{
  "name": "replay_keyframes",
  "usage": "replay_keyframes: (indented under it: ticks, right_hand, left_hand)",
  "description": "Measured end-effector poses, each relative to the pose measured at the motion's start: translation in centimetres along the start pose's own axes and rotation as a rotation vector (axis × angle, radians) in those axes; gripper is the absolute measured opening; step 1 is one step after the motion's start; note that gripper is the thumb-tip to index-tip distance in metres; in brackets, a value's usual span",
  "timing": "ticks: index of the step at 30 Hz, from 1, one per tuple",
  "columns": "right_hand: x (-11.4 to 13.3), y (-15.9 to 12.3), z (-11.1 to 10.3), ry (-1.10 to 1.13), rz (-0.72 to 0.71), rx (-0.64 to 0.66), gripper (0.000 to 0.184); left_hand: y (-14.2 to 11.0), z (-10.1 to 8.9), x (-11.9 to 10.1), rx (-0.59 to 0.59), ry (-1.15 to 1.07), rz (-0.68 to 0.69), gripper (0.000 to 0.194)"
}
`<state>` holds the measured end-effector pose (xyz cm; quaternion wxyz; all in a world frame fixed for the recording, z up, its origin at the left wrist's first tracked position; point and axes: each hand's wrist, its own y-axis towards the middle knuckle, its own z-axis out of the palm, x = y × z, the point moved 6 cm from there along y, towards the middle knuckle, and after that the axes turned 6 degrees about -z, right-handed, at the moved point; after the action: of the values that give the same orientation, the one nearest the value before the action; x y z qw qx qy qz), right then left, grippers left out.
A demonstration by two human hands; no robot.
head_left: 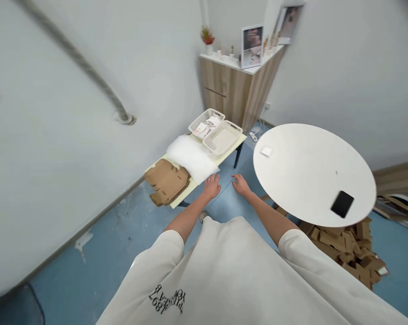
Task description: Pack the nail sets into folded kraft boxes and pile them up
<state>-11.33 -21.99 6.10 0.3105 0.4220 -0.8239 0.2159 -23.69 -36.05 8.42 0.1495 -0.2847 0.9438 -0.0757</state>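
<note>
My left hand (211, 186) is at the front edge of a low narrow table (177, 201), next to a corner of the stacked white sheets (192, 158). Its fingers are stretched and slightly apart; whether they touch the sheets I cannot tell. Over the blue floor, between the low table and a round table, hangs my right hand (240, 184), fingers loosely bent and apart, holding nothing. Flat brown cardboard box blanks (166, 180) lie beside the sheets. Behind them stand two white plastic baskets, one (222, 137) at the front and one (199, 121) with small white packets inside.
The white round table (305, 171) at right bears a black flat device (342, 204) and a small white box (266, 151). Cardboard (353, 253) is heaped below it. A wooden cabinet (227, 85) with framed pictures stands in the corner. A pipe (85, 65) runs along the left wall.
</note>
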Motion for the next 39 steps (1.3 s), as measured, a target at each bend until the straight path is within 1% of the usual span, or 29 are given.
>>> replay_keyframes:
  ticks: [5,7,9,11,14,16,19,23,28,30,33,35,37,39]
  right_hand:
    - [8.7,4.3,7.0,-0.007,-0.096,0.106,0.043]
    - [11.7,5.6,9.6,-0.008,-0.131,0.140,0.043]
    - [14.2,6.6,12.0,-0.010,-0.156,0.168,0.044]
    - [16.2,7.5,14.1,-0.013,-0.174,0.190,0.044]
    - [18.2,8.4,16.7,-0.021,-0.201,0.222,0.044]
    - [19.1,8.9,18.0,-0.029,-0.217,0.244,0.043]
    - [19.8,9.6,19.5,-0.055,-0.224,0.264,0.042]
    - [20.3,10.2,20.5,-0.082,-0.225,0.282,0.041]
    - [20.4,10.5,20.9,-0.102,-0.215,0.298,0.041]
    - [20.6,10.5,21.1,-0.110,-0.228,0.306,0.041]
    - [21.0,10.3,21.4,-0.135,-0.254,0.312,0.041]
    - [21.6,10.2,21.7,-0.171,-0.275,0.314,0.043]
    - [22.5,10.3,21.9,-0.216,-0.328,0.313,0.045]
    - [23.7,10.5,22.1,-0.247,-0.418,0.313,0.048]
  left_hand:
    - [-2.7,-2.1,11.8,-0.055,-0.046,-0.182,0.053]
    - [-3.6,-2.5,16.3,-0.047,-0.049,-0.254,0.050]
    - [-4.3,-2.4,20.3,-0.021,-0.043,-0.311,0.047]
    - [-5.0,-2.1,23.5,0.018,-0.030,-0.349,0.048]
    - [-6.0,-1.4,26.8,0.096,-0.019,-0.377,0.055]
    - [-6.6,-1.0,28.1,0.157,-0.023,-0.381,0.058]
    - [-7.1,-0.5,29.1,0.226,-0.027,-0.361,0.050]
    - [-7.0,-0.5,29.9,0.232,-0.029,-0.305,0.039]
    - [-6.4,-0.4,31.2,0.239,-0.073,-0.298,0.043]
    - [-6.3,-0.5,31.3,0.241,-0.071,-0.284,0.041]
    - [-6.5,-0.7,30.9,0.243,-0.029,-0.224,0.030]
    - [-6.7,-0.9,30.4,0.250,0.008,-0.194,0.030]
    - [-6.9,-1.2,30.1,0.251,0.031,-0.192,0.030]
    - [-7.1,-1.9,29.9,0.215,0.039,-0.196,0.031]
